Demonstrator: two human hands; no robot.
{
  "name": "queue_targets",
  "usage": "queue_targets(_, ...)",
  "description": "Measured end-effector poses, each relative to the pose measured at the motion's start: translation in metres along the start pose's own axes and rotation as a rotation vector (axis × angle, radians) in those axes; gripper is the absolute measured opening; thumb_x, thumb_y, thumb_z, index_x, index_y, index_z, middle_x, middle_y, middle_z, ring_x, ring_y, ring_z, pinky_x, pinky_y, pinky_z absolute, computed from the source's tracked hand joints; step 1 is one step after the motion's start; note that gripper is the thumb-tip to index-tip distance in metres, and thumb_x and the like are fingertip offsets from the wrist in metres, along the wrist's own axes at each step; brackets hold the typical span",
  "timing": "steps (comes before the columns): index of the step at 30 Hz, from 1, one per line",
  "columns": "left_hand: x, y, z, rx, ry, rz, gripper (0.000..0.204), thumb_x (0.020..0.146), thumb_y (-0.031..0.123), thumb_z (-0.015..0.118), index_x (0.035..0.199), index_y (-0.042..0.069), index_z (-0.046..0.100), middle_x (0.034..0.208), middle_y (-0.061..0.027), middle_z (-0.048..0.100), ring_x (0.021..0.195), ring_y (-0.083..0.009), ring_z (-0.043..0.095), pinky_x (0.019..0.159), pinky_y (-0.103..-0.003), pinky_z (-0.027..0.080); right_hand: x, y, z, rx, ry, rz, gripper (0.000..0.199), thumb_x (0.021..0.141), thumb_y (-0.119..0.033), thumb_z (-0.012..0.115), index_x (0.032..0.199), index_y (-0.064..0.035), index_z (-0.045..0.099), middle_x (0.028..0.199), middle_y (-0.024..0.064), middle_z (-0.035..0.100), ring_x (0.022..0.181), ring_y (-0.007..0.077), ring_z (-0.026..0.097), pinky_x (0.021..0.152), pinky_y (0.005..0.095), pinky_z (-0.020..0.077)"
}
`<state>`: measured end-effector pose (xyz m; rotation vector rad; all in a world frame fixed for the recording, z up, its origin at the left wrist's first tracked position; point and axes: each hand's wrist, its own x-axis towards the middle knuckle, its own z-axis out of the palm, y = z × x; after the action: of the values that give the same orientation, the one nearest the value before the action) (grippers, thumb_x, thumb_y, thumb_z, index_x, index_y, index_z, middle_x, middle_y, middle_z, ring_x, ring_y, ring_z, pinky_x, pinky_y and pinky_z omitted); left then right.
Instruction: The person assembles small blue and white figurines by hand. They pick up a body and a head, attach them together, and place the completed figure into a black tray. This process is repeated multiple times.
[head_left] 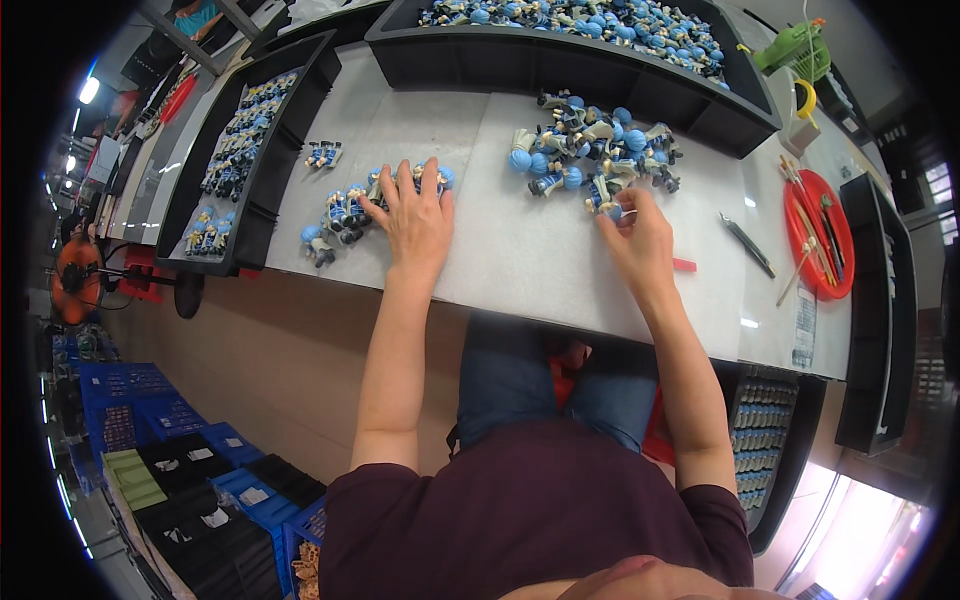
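Note:
My left hand (415, 225) lies with its fingers stretched out and apart over a row of small blue-haired figurines (345, 210) on the white tabletop. One figurine's blue head (446, 177) shows just past its fingertips. My right hand (642, 243) pinches a figurine (608, 208) at the near edge of a loose pile; its fingers partly cover it. The pile of figurines (590, 140) lies jumbled, some on their sides, with blue hair and pale and dark-blue clothes. Apart from the row, a few figurines (322, 154) lie farther left.
A black bin (560, 62) heaped with figurines stands at the back. To the left, a black tray (300, 110) holds figurines in groups. On the right are a craft knife (748, 245), a red dish (843, 225) with brushes, and a green fan (798, 52). A red strip (684, 265) lies near my right wrist.

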<state>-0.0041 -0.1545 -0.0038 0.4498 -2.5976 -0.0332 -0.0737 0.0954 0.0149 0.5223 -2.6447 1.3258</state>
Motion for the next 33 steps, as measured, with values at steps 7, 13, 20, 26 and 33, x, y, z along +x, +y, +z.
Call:
queue_targets(7, -0.027, -0.021, -0.042, 0.045, 0.466, -0.201, 0.059, 0.082, 0.039, 0.057, 0.129, 0.01, 0.037, 0.133, -0.0236, 0.028, 0.124, -0.0431, 0.025, 0.095, -0.065, 0.014, -0.021, 0.014, -0.01, 0.397, -0.023, 0.171, 0.04, 0.076, -0.007, 0.066, 0.112, -0.0005, 0.049, 0.088, 0.0063, 0.055, 0.07, 0.0087, 0.053, 0.06, 0.0203, 0.0453)
queue_targets(13, -0.038, -0.074, -0.02, -0.154, 0.322, -0.499, 0.072, 0.083, 0.047, 0.053, 0.133, 0.003, 0.026, 0.132, -0.0357, 0.019, 0.122, -0.0479, 0.024, 0.099, -0.056, 0.02, -0.032, -0.002, -0.011, 0.909, -0.149, 0.407, 0.048, 0.076, -0.003, 0.063, 0.118, 0.004, 0.042, 0.096, 0.0098, 0.054, 0.084, 0.016, 0.056, 0.075, 0.0272, 0.0469)
queue_targets(20, -0.007, -0.1, -0.007, -0.155, 0.142, -0.443, 0.066, 0.085, 0.044, 0.051, 0.131, 0.001, 0.03, 0.134, -0.0261, 0.027, 0.124, -0.0421, 0.025, 0.101, -0.051, 0.023, -0.037, -0.014, -0.015, 1.168, -0.234, 0.522, 0.044, 0.073, -0.001, 0.063, 0.112, 0.003, 0.045, 0.098, 0.0136, 0.055, 0.092, 0.0239, 0.06, 0.084, 0.0349, 0.0491)
queue_targets(26, -0.012, -0.013, -0.033, -0.734, 0.447, -0.075, 0.032, 0.08, 0.01, 0.061, 0.111, 0.003, 0.055, 0.116, -0.0142, 0.052, 0.109, -0.0265, 0.048, 0.091, -0.036, 0.039, -0.043, -0.013, -0.011, 1.133, -0.196, 0.492, 0.032, 0.072, -0.001, 0.07, 0.094, -0.0028, 0.048, 0.092, 0.0108, 0.058, 0.087, 0.0207, 0.061, 0.076, 0.0311, 0.052)
queue_targets(33, -0.039, 0.104, -0.024, -1.966, -0.532, -0.247, 0.027, 0.089, 0.009, 0.049, 0.115, 0.0, 0.052, 0.111, -0.0122, 0.057, 0.1, -0.0161, 0.055, 0.088, -0.029, 0.043, -0.048, -0.03, 0.002, 1.241, -0.188, 0.59, 0.031, 0.075, -0.008, 0.071, 0.094, -0.003, 0.048, 0.091, 0.0088, 0.056, 0.08, 0.0146, 0.058, 0.073, 0.0292, 0.0522)
